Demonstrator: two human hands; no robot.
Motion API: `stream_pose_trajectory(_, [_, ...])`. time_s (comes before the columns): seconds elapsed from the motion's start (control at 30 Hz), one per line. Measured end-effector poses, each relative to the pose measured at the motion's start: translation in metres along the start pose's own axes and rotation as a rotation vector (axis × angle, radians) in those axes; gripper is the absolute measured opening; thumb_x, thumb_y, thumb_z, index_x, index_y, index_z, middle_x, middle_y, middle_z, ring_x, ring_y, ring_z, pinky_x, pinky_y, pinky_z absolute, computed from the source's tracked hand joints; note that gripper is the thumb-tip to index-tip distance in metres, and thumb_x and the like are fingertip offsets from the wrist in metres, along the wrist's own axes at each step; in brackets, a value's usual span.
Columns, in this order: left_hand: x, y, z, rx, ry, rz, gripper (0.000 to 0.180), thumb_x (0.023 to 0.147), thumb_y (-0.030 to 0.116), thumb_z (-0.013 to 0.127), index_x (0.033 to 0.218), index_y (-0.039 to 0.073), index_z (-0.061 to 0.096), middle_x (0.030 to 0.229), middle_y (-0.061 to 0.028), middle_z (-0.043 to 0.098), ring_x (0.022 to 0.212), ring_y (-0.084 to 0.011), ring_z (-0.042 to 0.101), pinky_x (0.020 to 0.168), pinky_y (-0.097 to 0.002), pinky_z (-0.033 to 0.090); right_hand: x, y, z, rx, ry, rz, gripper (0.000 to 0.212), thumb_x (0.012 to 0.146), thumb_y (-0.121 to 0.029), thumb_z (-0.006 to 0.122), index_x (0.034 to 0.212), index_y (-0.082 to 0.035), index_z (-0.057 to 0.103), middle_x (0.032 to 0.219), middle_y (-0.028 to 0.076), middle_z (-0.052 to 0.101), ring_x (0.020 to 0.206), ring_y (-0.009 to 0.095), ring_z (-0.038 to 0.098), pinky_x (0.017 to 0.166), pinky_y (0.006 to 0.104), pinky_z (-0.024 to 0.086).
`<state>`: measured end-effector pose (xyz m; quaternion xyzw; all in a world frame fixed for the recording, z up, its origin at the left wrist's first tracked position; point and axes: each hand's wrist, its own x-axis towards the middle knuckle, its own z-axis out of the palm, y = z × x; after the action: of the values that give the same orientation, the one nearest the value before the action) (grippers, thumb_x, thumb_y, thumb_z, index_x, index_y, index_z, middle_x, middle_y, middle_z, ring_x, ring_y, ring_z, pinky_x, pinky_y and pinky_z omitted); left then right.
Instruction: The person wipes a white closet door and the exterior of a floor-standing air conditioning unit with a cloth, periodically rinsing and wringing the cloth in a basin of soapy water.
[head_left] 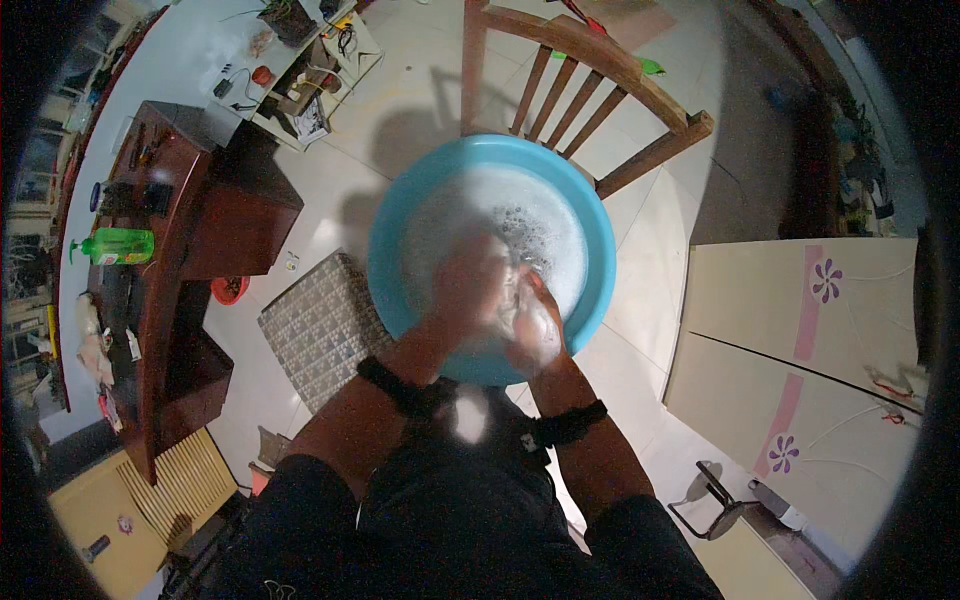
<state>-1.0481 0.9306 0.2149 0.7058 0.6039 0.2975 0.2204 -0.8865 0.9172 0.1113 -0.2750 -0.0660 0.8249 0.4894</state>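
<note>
Washing in the suds [450, 215] seems the step in hand; the next move likely calls for gentle rubbing. Left hand [470, 285] and right hand [536, 318] are close together over the basin [601, 240] (blue, beside the chair [582, 38] back); blur and froth hide how open they are, or any grip.

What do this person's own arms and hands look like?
Dark sleeves end short of the wrists. Each side has a black wristband; the right one bears a small pale patch. The left hand is ungloved but blurred; the right hand, also ungloved, shows whitish suds.
</note>
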Motion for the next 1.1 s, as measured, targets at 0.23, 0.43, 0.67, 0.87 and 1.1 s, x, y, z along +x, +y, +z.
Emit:
stream_pose_trajectory(0.23, [-0.040, -0.102, 0.021, -0.487, 0.007, -0.720, 0.045, 0.086, 0.034, 0.065, 0.121, 0.007, 0.058, 0.110, -0.0194, 0.065, 0.093, -0.0342, 0.065, 0.082, -0.0419, 0.052, -0.012, -0.031, 0.036, -0.429, 0.039, -0.075, 0.038, 0.094, -0.021, 0.059, 0.127, -0.005, 0.051, 0.120, 0.007, 0.059, 0.105, 0.019, 0.059, 0.093, 0.0331, 0.049])
stream_pose_trajectory(0.43, [-0.038, -0.084, 0.008, -0.177, -0.218, -0.659, 0.042, 0.084, 0.017, 0.071, 0.121, 0.004, 0.055, 0.115, -0.0163, 0.060, 0.097, -0.0269, 0.062, 0.083, -0.0378, 0.053, -0.013, -0.052, 0.018, -0.520, 0.025, 0.089, 0.065, 0.080, -0.011, 0.072, 0.137, -0.009, 0.040, 0.131, 0.010, 0.049, 0.120, 0.024, 0.049, 0.100, 0.0374, 0.043])
stream_pose_trajectory(0.67, [-0.059, -0.133, 0.047, 0.291, -0.181, 0.125, 0.044, 0.084, 0.017, 0.066, 0.125, 0.005, 0.055, 0.120, -0.0225, 0.057, 0.111, -0.0383, 0.055, 0.095, -0.0455, 0.046, 0.029, -0.020, -0.046, -0.898, -0.057, -0.006, 0.060, 0.082, -0.011, 0.072, 0.136, -0.011, 0.045, 0.133, 0.010, 0.050, 0.122, 0.024, 0.049, 0.102, 0.0380, 0.042])
stream_pose_trajectory(0.87, [-0.065, -0.150, 0.077, 0.359, -0.442, -0.202, 0.057, 0.080, 0.028, 0.070, 0.129, 0.007, 0.051, 0.133, -0.0197, 0.048, 0.121, -0.0410, 0.046, 0.101, -0.0504, 0.040, 0.053, 0.009, -0.038, -1.407, -0.061, 0.158, 0.058, 0.083, -0.018, 0.071, 0.136, -0.011, 0.047, 0.133, 0.013, 0.050, 0.122, 0.025, 0.050, 0.100, 0.0393, 0.044])
stream_pose_trajectory(1.1, [-0.030, -0.127, 0.070, 0.480, -0.694, -0.279, 0.044, 0.086, 0.036, 0.061, 0.122, 0.011, 0.056, 0.124, -0.0195, 0.054, 0.107, -0.0373, 0.057, 0.083, -0.0529, 0.050, 0.059, 0.013, -0.046, -2.222, -0.037, -0.067, 0.059, 0.083, -0.034, 0.069, 0.134, -0.010, 0.050, 0.127, 0.017, 0.057, 0.116, 0.032, 0.056, 0.094, 0.0437, 0.049])
